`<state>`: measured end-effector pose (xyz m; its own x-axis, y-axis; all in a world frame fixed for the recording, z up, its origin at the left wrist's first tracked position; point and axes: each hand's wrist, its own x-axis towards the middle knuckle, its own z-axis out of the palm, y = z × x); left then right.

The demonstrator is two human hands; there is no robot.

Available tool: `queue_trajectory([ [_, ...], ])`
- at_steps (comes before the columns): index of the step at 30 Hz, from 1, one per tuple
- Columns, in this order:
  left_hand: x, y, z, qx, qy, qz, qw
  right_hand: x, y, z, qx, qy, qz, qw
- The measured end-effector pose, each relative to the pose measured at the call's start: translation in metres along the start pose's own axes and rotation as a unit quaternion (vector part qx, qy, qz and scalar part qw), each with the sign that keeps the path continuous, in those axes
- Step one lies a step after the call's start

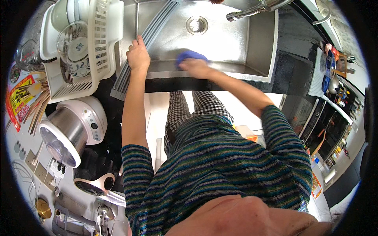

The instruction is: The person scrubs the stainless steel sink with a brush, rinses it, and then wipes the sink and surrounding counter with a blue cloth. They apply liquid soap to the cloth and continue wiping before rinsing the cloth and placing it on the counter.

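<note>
My left hand (138, 56) grips the edge of a grey slatted rack (159, 25), which lies slantwise across the left part of a stainless steel sink (261, 44). One end of the rack rests over the near rim. In my right hand (196, 67) is a blue cloth (190, 56), blurred, low in the sink by its near wall. Farther in, the round drain (197, 25) is uncovered. A flexible metal faucet (246, 13) reaches over the basin from the upper right.
Left of the sink stands a white plastic dish rack (102, 44) holding a patterned bowl (78, 48) and other dishes. Nearer me are a steel and white appliance (73, 124) and a black appliance (94, 168). A black countertop (292, 67) borders the right side, with a stove (324, 126) beyond.
</note>
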<state>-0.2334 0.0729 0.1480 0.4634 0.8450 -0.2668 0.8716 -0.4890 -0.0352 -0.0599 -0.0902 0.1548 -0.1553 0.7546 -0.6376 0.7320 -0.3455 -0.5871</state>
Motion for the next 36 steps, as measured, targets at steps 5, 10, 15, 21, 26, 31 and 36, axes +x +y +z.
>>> queue_trajectory([
  [5,0.0,-0.002,0.002,0.005,0.009,0.006,1.0,0.039,-0.061,0.04,0.03,0.223,-0.099,0.969],
  [10,0.002,-0.001,0.001,0.008,-0.005,0.009,1.0,-0.036,-0.019,0.017,0.092,0.399,-0.082,0.909],
  [15,0.001,-0.002,-0.004,0.003,-0.014,0.02,1.0,-0.057,-0.049,0.05,0.004,0.423,-0.087,0.902],
  [21,0.007,-0.004,-0.011,-0.04,-0.078,-0.004,0.996,-0.106,0.015,0.084,-0.086,0.459,-0.018,0.884],
  [26,0.018,-0.023,-0.023,-0.117,-0.162,-0.043,0.979,-0.166,0.078,0.064,-0.171,0.489,0.104,0.849],
  [31,0.003,-0.044,-0.028,-0.2,-0.162,-0.084,0.963,-0.171,0.137,0.022,-0.105,0.583,0.141,0.794],
  [36,-0.005,-0.029,-0.025,-0.14,-0.083,-0.066,0.984,-0.105,0.216,-0.057,0.445,0.568,0.185,0.667],
])
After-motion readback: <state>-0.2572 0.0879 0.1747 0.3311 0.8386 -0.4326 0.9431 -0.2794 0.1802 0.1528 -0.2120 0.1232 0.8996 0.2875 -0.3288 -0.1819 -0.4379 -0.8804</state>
